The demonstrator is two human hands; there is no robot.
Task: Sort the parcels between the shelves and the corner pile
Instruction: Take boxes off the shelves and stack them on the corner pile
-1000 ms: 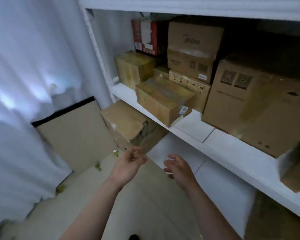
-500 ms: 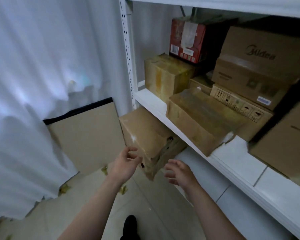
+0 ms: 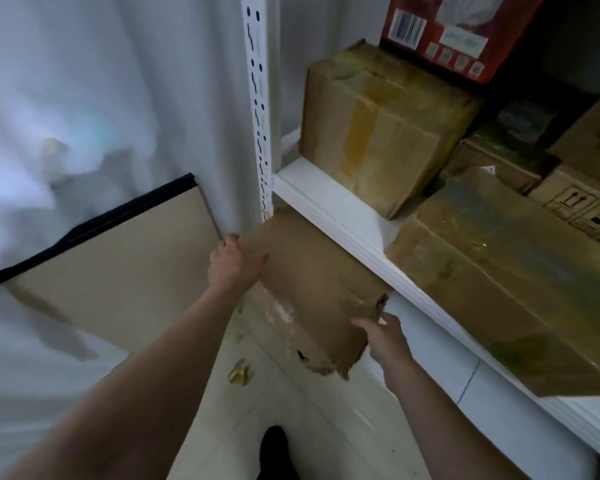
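Half a second ago both hands hung just short of the box under the shelf. Now they are on it, and our view has moved closer in, so less of the shelf's right side shows.

Our left hand (image 3: 234,263) grips the far left edge of the battered brown cardboard parcel (image 3: 312,289). Its thumb is spread across the top face and its fingers are curled over the side out of sight. Our right hand (image 3: 383,336) is at the near right corner, thumb on the top face and fingers fairly straight against the right side. It presses rather than wraps.

The parcel sits in the corner below the white metal shelf board (image 3: 343,216), beside the white perforated upright post (image 3: 258,98). Its near corner is torn and ragged, and its back part is tucked under the board.

On the board stands a squat brown cardboard box with a yellowish tape band (image 3: 378,133). Just beside it on the right lies a long flat brown carton wrapped in clear film (image 3: 499,271), which juts over the board's front edge. A red printed carton with a barcode (image 3: 458,32) rests on top of the squat box. At the far right is a pale carton printed with handling symbols (image 3: 582,209).

To the left, a beige panel with a black edge (image 3: 118,271) leans against the white curtain (image 3: 84,81). Yellowish tape scraps (image 3: 239,372) lie on the pale tiled floor (image 3: 291,410) near a dark shoe (image 3: 274,452).
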